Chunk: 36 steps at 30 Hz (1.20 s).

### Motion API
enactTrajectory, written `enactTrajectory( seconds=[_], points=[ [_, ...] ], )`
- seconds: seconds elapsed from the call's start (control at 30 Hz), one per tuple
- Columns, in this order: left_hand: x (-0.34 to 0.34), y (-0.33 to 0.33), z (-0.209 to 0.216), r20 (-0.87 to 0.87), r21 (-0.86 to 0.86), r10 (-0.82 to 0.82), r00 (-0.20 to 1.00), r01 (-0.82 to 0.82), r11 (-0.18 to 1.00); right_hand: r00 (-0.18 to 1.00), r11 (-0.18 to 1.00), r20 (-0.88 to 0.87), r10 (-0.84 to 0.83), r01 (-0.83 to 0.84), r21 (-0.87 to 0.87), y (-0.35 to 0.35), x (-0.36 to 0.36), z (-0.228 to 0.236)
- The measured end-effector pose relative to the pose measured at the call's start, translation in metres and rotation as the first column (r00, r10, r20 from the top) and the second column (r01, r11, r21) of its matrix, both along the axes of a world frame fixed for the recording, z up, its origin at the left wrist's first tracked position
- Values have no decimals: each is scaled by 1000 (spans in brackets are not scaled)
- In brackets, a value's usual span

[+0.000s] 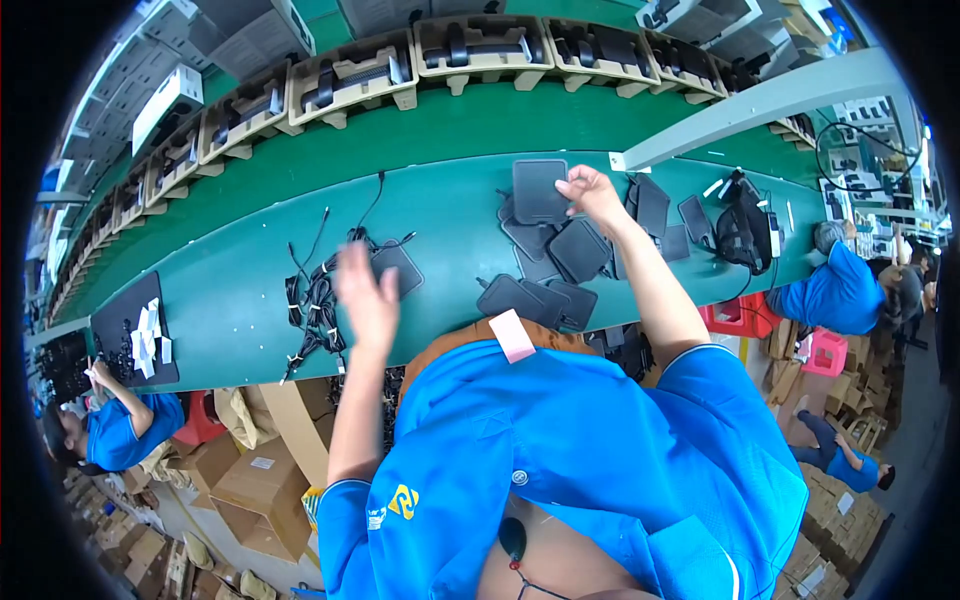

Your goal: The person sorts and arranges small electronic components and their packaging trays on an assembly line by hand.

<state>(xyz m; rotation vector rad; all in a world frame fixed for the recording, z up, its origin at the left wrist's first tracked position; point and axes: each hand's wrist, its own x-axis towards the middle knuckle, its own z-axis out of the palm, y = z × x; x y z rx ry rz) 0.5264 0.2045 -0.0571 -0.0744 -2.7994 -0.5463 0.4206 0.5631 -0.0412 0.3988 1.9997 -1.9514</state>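
My right hand [594, 196] pinches the right edge of a flat, dark, rounded-square pad [540, 190], held up over the bench. Beneath and around it lies a loose heap of similar black pads [578, 250], some overlapping. My left hand [364, 290] is blurred, its thumb apart from the fingers, with nothing seen in it. It hovers by a pile of bundled black cables [316, 305]; another dark square pad [399, 269] lies just right of it. Two cable ends stretch away from the pile toward the far side.
Beyond the bench runs a row of beige moulded trays [485, 48] holding black parts. A grey metal bar [760, 110] crosses at the right, near a black mesh bag [743, 230]. Co-workers in blue sit left [130, 430] and right [835, 290]. Cardboard boxes [262, 490] stand below.
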Motion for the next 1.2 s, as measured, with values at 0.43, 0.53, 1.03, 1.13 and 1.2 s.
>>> enactTrajectory(
  seconds=[0.43, 0.53, 1.03, 1.13, 1.2],
  points=[
    [-37, 112, 20, -326, 439, -776, 541, -640, -631, 928, 735, -99, 360, -348, -582, -80, 12, 62],
    [-35, 113, 29, -171, 566, -823, 542, -630, -532, 912, 707, -117, 394, -382, -595, -77, -11, 48],
    [110, -14, -14, 752, 617, 223, 620, -781, 93, 885, 551, -460, 66, 352, 757, -28, -318, 3],
    [114, -22, -7, 717, 641, 288, 635, -763, 87, 948, 553, -308, 82, 214, 805, -26, -334, 1],
    [106, -29, -13, 677, 617, 355, 644, -760, 202, 909, 574, -416, 21, 330, 749, -16, -343, -12]
  ],
)
